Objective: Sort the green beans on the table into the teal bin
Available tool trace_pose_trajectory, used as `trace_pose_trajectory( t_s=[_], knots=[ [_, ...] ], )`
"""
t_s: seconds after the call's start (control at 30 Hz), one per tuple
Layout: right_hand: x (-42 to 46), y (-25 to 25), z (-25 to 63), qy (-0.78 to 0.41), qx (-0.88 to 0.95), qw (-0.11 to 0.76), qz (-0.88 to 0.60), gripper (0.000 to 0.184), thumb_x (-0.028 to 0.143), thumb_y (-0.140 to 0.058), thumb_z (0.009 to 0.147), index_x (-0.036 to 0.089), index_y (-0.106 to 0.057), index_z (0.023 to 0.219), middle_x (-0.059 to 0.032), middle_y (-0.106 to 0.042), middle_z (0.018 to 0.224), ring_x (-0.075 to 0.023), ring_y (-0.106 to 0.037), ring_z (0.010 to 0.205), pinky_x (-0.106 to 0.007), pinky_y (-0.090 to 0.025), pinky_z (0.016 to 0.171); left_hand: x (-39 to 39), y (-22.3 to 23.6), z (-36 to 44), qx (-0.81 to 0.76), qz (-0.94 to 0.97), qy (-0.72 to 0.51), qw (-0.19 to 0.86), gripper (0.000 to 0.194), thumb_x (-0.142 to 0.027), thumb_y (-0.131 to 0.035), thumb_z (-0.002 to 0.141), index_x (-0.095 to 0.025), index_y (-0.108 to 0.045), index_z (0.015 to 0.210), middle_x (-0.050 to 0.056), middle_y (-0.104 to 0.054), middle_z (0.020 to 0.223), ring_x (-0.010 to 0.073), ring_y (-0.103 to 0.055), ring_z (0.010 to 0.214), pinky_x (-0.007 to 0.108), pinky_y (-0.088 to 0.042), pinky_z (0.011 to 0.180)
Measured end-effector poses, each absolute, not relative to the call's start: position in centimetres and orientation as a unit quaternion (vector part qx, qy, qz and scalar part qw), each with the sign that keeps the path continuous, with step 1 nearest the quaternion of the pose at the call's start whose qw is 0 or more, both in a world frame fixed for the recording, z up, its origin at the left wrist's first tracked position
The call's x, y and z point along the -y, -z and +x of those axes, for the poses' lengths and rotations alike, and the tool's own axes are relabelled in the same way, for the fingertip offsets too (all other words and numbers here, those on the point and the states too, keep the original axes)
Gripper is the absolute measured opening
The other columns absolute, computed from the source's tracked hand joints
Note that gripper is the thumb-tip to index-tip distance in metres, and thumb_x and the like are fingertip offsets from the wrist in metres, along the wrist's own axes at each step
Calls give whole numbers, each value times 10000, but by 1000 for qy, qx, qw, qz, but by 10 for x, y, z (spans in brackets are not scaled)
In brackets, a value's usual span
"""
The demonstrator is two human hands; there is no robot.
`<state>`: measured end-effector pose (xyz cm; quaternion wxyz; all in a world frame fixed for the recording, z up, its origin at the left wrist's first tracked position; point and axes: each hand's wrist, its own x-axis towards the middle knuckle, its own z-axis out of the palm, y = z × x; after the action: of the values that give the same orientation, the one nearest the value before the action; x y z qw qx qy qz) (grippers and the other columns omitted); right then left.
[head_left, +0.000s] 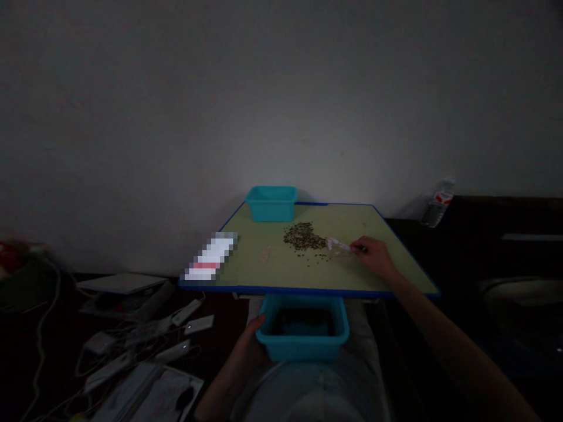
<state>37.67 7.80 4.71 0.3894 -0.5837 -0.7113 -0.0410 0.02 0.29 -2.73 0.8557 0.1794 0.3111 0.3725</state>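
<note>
My right hand (373,256) is closed around the end of a thin whitish piece (338,245), perhaps a plastic scraper; its kind is unclear. The far end of that piece meets the right edge of a spread of small dark beans or seeds (303,235) on the low table (352,220). Below the table's front edge, a turquoise plastic basin (303,350) rests on my lap with dark contents at its bottom. My left hand (255,340) grips the basin's left side, its fingers partly hidden.
Another turquoise basin (272,205) stands at the table's back left. A few pale bits (265,253) lie left of the dark spread. A blurred white sheet or screen (211,257) is at the left edge. Power strips and cables (176,337) clutter the left floor; a bottle (437,205) leans at right.
</note>
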Motion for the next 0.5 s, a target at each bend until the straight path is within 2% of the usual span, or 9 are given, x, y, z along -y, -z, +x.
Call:
trace_pose_trajectory(
  t_s=[0.27,0.5],
  knots=[
    [-79,-45,376,49,695,388,-603,171,210,-587,839,205,-755,806,-56,-730,801,-188,-658,708,-299,-487,677,-3,29,1,-313,165,-386,852,585,-388,-611,843,-118,-552,1359,130,-797,1068,372,-601,1229,481,-362,1105],
    [-79,-45,374,43,701,368,-609,167,210,-594,840,186,-759,839,-59,-735,816,-185,-662,730,-289,-477,689,-1,28,-1,-299,173,-383,857,536,-374,-650,811,-151,-611,1296,111,-800,1051,355,-651,1155,462,-407,1060]
  ],
)
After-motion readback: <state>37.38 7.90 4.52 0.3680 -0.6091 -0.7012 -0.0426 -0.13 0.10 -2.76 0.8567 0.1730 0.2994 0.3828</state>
